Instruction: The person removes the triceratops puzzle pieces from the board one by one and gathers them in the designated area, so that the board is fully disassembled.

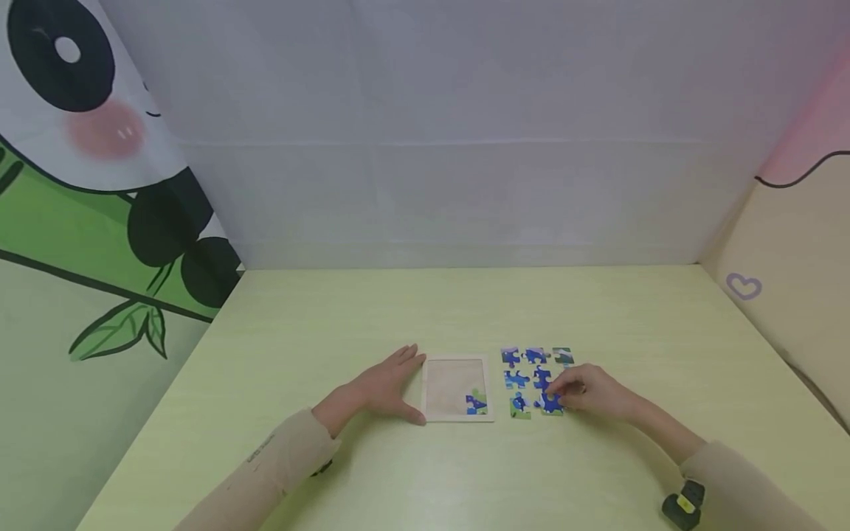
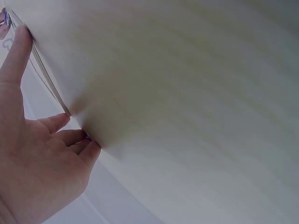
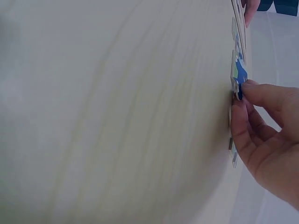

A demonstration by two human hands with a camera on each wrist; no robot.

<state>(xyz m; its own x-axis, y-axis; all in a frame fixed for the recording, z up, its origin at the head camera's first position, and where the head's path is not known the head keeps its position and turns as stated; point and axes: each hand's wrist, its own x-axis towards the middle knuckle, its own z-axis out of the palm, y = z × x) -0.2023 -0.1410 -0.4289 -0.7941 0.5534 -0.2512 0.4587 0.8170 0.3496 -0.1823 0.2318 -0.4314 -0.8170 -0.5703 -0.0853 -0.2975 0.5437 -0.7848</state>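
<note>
A shallow white puzzle frame [image 1: 458,422] lies flat on the table. One blue and green jigsaw piece [image 1: 476,403] sits in its lower right corner. My left hand [image 1: 392,383] touches the frame's left side, thumb at the near corner and spread fingers further up. In the left wrist view, those fingertips [image 2: 60,120] meet the frame's thin edge. To the right, my right hand [image 1: 598,391] pinches a blue jigsaw piece [image 1: 551,403] between thumb and fingers. That piece [image 3: 240,74] looks slightly tilted up in the right wrist view. Its lower part is hidden by the fingers.
Several loose blue and green jigsaw pieces [image 1: 516,379] lie in rough rows between the frame and my right hand, some partly covered by it. The pale wooden table [image 1: 332,310] ends at a white back wall [image 1: 465,199], with printed panels at both sides.
</note>
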